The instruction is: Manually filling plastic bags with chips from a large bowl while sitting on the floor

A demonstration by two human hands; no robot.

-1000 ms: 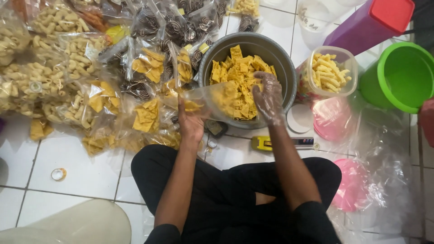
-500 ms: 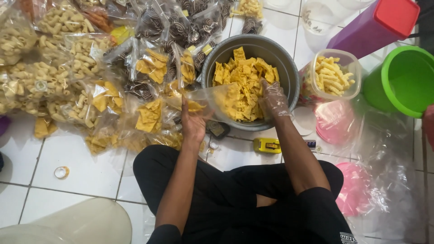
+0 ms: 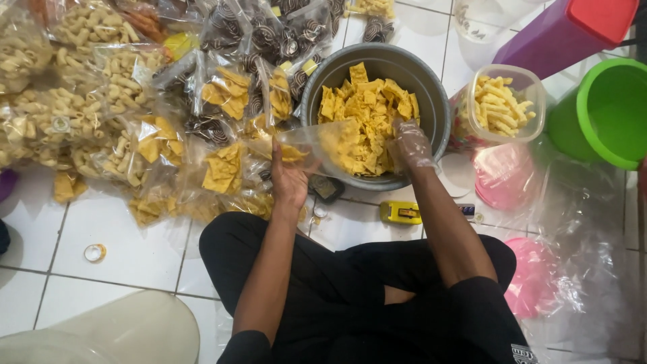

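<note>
A grey metal bowl (image 3: pixel 435 101) full of yellow square chips (image 3: pixel 364 108) sits on the tiled floor in front of me. My left hand (image 3: pixel 288 178) holds a clear plastic bag (image 3: pixel 317 145) open at the bowl's near rim, with a few chips inside. My right hand (image 3: pixel 410 143), in a thin clear plastic glove, rests on the chips at the bag's mouth, fingers curled over some of them.
Several filled snack bags (image 3: pixel 135 128) lie heaped at the left. A clear tub of yellow sticks (image 3: pixel 502 108), a green bucket (image 3: pixel 606 111), a purple box with a red lid (image 3: pixel 559 34), pink lids (image 3: pixel 502 178) and a yellow tool (image 3: pixel 401 212) lie to the right.
My right hand has come from the middle of the bowl toward the bag's mouth with chips. The left hand keeps the bag at the rim.
</note>
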